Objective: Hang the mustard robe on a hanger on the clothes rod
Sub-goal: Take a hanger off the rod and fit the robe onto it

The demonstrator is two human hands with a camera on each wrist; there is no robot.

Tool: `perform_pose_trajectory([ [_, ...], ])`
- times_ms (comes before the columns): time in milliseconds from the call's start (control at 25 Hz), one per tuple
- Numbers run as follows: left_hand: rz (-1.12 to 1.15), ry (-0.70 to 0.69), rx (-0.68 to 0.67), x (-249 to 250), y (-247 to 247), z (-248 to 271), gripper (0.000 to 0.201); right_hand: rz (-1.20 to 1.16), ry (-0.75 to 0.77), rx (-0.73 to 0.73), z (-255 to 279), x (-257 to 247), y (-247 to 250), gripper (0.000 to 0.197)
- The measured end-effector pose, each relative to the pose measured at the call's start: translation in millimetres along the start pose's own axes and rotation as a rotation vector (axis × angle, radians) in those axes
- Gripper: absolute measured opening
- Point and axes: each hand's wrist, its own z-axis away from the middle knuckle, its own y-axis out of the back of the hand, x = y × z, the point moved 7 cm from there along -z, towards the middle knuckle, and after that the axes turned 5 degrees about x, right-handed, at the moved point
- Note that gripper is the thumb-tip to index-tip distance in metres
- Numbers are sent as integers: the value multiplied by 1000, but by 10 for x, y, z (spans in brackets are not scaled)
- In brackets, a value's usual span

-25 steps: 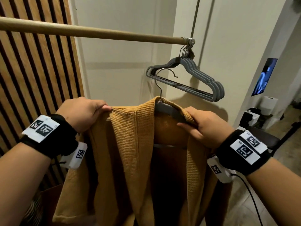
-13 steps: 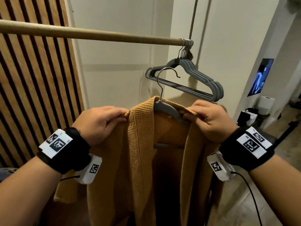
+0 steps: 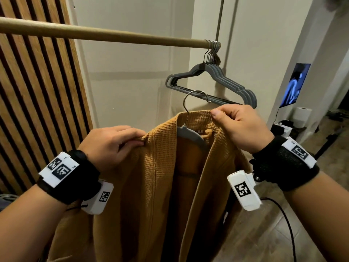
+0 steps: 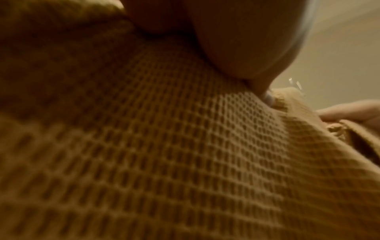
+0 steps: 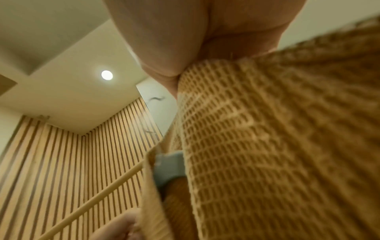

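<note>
The mustard waffle-weave robe (image 3: 160, 176) hangs open-fronted on a grey hanger (image 3: 190, 134) whose metal hook (image 3: 196, 95) sticks up below the wooden clothes rod (image 3: 105, 34). My left hand (image 3: 113, 142) pinches the robe's left shoulder. My right hand (image 3: 239, 127) grips the collar at the right shoulder, over the hanger's hidden arm. The left wrist view is filled with the robe's weave (image 4: 185, 146) under my thumb. In the right wrist view the robe's collar (image 5: 267, 146) and a bit of the grey hanger (image 5: 168, 167) show.
Several empty grey hangers (image 3: 222, 80) hang bunched at the rod's right end, just behind the hook. A slatted wooden wall (image 3: 37, 101) stands on the left. A screen (image 3: 294, 84), a paper roll (image 3: 302, 116) and dark gear sit at the right.
Both hands have lifted the robe and hanger higher. The left hand moved in towards the collar, and the hook now stands in front of the empty hangers.
</note>
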Motion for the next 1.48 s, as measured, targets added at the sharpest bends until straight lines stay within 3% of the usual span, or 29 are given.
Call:
perform_pose_trajectory([
  [160, 72, 4, -26, 9, -86, 93, 45, -90, -56, -14, -14, 71, -142, 28],
  [360, 25, 223, 67, -344, 9, 293, 42, -393, -63, -286, 213, 116, -313, 41],
  [480, 33, 282, 97, -462, 77, 350, 36, 64, 103, -256, 301, 320, -314, 35],
  [520, 54, 293, 104, -471, 90, 340, 36, 113, 128, -232, 315, 354, -344, 37],
  [680, 208, 246, 96, -425, 107, 226, 36, -64, 97, 41, 253, 423, -226, 18],
  [760, 253, 274, 121, -462, 131, 177, 31, -60, 113, 69, 230, 460, -165, 17],
  [920, 284, 458, 241, -729, 293, 140, 25, -59, 126, 31, 251, 570, -145, 17],
  [1120, 198, 431, 131, -777, 398, 175, 24, 22, 132, 47, 224, 597, -115, 15],
  [1320, 59, 447, -317, -553, 92, 361, 47, -17, 42, 122, 231, 700, -37, 10],
  [1400, 84, 411, -311, -412, -52, 402, 50, -26, 34, 130, 221, 721, -32, 10],
  [1480, 52, 383, -202, -362, -76, 409, 49, -63, 21, 124, 217, 733, -39, 11],
])
